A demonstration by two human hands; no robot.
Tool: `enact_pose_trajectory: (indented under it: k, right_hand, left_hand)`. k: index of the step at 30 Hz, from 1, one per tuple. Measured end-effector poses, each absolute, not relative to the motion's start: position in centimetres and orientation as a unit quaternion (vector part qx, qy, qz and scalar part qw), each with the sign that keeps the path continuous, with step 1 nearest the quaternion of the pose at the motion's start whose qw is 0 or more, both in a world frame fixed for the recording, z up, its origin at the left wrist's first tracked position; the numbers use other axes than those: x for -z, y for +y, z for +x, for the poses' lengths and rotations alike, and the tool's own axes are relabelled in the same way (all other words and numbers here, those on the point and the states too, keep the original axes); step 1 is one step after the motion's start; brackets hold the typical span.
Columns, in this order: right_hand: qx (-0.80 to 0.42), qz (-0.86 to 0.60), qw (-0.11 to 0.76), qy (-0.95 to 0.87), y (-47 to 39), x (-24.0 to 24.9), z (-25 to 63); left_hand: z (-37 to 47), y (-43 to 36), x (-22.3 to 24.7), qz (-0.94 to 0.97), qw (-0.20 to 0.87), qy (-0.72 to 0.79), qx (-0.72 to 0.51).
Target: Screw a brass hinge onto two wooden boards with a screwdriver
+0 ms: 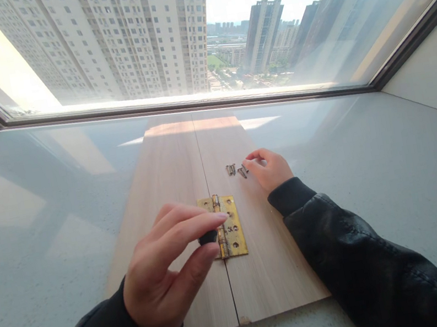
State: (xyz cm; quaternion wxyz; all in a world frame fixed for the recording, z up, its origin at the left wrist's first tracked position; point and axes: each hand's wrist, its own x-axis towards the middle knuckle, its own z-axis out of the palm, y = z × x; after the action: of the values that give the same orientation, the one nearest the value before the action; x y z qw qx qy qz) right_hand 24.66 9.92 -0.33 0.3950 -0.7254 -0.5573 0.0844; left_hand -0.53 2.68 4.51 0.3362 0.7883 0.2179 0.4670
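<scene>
My left hand [171,255] holds a small black object [208,237] between thumb and fingers, above the left part of a brass hinge [234,233]. The hinge lies across the seam between two pale wooden boards, and its right leaf shows several screw holes. Farther back on the right board [261,268], several screws [231,169] lie in a small group. My right hand [267,169] is at the right side of these screws, thumb and forefinger pinched on a screw [245,168].
The left board [171,160] and the right one rest on a glossy speckled white sill [371,171]. Behind them runs a dark window frame [192,105], with tall buildings outside. A white wall [434,49] stands at the right.
</scene>
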Motion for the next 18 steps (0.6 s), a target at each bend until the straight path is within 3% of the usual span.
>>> enact_pose_trajectory:
  k: [5,12,18]
  right_hand:
    - [-0.084,-0.726,0.396,-0.557,9.8,0.4,24.6]
    - [-0.085,-0.727,0.392,-0.557,9.9,0.3,24.7]
    - [-0.086,-0.728,0.392,-0.556,9.8,0.3,24.7]
  left_hand:
    - [-0.8,3.0,-5.5,0.817,0.338,0.204,-0.421]
    - [-1.2,3.2,-4.3,0.747,0.322,0.281,-0.509]
    - [-1.4,3.3,-4.4,0.812,0.265,0.233,-0.464]
